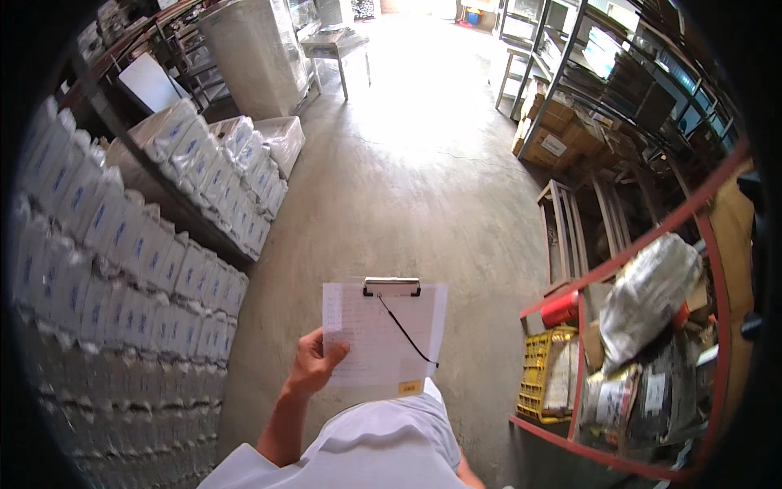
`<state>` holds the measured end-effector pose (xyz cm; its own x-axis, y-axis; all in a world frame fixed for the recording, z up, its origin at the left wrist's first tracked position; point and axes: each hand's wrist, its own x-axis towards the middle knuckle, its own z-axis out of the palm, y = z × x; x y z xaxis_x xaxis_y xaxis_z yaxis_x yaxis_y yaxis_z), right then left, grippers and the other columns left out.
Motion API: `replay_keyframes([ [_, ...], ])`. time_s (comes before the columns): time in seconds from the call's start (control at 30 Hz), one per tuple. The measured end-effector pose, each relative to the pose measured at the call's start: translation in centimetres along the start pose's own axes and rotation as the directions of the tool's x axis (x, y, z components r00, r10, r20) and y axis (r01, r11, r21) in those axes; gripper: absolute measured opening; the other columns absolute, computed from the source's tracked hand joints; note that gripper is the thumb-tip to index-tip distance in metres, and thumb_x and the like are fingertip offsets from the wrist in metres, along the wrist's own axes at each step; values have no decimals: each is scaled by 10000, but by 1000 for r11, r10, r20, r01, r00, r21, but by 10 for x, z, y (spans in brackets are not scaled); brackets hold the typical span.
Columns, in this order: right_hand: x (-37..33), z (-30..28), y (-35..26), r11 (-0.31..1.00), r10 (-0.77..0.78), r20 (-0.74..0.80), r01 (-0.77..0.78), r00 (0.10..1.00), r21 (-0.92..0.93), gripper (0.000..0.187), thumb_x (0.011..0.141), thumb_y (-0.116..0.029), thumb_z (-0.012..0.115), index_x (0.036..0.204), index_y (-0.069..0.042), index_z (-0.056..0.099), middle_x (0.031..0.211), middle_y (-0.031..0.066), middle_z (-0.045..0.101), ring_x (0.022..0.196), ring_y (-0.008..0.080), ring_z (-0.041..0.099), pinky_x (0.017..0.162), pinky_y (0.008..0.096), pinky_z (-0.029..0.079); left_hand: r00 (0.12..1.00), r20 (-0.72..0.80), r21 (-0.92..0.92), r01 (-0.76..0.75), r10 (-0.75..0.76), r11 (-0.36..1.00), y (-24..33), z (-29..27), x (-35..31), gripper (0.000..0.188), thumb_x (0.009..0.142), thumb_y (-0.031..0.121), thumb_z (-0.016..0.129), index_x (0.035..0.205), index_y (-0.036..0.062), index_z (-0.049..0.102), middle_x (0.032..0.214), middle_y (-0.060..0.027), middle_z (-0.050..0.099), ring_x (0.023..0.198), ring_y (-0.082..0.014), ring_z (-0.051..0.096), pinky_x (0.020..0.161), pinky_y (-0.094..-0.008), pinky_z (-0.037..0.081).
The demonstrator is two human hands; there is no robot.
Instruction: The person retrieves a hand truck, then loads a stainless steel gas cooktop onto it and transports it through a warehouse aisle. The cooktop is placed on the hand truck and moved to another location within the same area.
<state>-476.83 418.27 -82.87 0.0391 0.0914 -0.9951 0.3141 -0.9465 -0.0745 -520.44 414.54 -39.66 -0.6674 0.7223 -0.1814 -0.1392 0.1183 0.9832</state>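
My left hand grips the left edge of a clipboard, its thumb lying on the front and the other fingers hidden behind. White sheets of paper with faint lines of writing sit under the clip at the top. From the clip a black cord runs down across the paper to the right edge. A small yellow label shows at the lower right corner. Of my right arm only a sliver appears at the lower edge; its hand is out of view.
Stacks of white plastic-wrapped packs line the left side. On the right, a red metal rack holds a yellow crate and a white sack. Cardboard boxes stand farther along; a table is at the back left.
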Motion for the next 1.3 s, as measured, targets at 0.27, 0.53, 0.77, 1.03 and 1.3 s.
replay_keyframes([
  [0.27, -52, 259, -563, 718, -606, 217, 643, 766, -265, 234, 1005, -310, 577, 1095, -96, 604, 800, 29, 655, 648, 145, 642, 536, 332, 505, 984, -148, -68, 87, -96, 994, 29, -39, 251, 251, 921, 71, 684, 1130, -69, 668, 1020, -98, 723, 918, -135, 651, 821, -303, 535],
  [0.53, -48, 426, -853, 536, -777, 213, 800, 592, -270, 268, 1026, -319, 557, 1125, -76, 616, 819, 47, 678, 690, 166, 660, 563, 309, 508, 984, -117, -46, 133, -138, 990, 17, -99, 583, 266, 926, 84, 672, 1142, -71, 667, 1039, -125, 728, 947, -150, 663, 846, -312, 542],
  [0.77, 24, 471, -817, 917, 7, 38, 9, 999, -398, 264, 1001, -306, 521, 906, -65, 572, 749, 100, 621, 578, 227, 604, 463, 400, 493, 986, 26, 18, 166, -166, 986, 99, -157, 881, 286, 942, 94, 653, 1176, -70, 656, 1060, -113, 724, 978, -154, 662, 879, -319, 545],
  [1.03, 61, 676, -1016, 992, 114, 5, -113, 993, -46, 252, 1000, -302, 508, 915, -70, 556, 756, 95, 610, 581, 232, 607, 471, 404, 507, 977, 101, 85, 181, -189, 980, 123, -200, 1229, 298, 946, 110, 660, 1189, -65, 655, 1063, -98, 719, 970, -139, 656, 881, -311, 538],
  [1.3, 71, 929, -1532, 864, -493, 45, 495, 869, -96, 196, 1011, -290, 522, 1050, -106, 579, 812, 71, 648, 669, 208, 649, 534, 367, 525, 968, -206, -54, 134, -142, 990, 163, -268, 1520, 271, 941, 116, 684, 1154, -52, 671, 1040, -90, 718, 937, -140, 655, 850, -305, 539],
])
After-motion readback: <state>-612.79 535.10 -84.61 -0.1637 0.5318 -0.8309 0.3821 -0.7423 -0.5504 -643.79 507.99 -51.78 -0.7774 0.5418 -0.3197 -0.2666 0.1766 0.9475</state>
